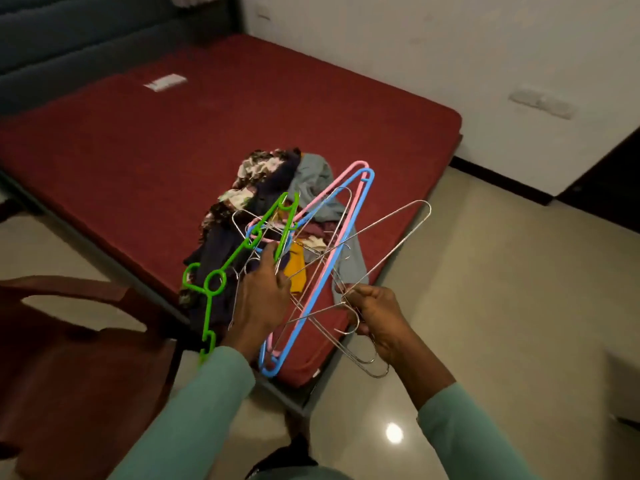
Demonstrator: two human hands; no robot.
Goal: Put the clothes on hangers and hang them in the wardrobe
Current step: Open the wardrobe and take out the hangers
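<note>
I hold a tangled bunch of hangers over the near corner of a red mattress [173, 140]. My left hand [261, 299] grips a green plastic hanger [221, 271] together with a blue hanger [322, 282], a pink hanger [343, 174] and some wire ones. My right hand [375, 315] is closed on the hooks of several metal wire hangers [391, 237]. Behind the hangers a pile of clothes [263, 188] lies on the mattress: floral, dark blue, grey-blue, maroon and yellow pieces. No wardrobe is in view.
A dark red plastic chair [69, 341] stands at my left, close to the bed. Shiny beige floor tiles [502, 306] spread to the right. A white wall [415, 46] with a switch plate [540, 102] runs behind the bed, and a padded headboard [69, 39] is at upper left.
</note>
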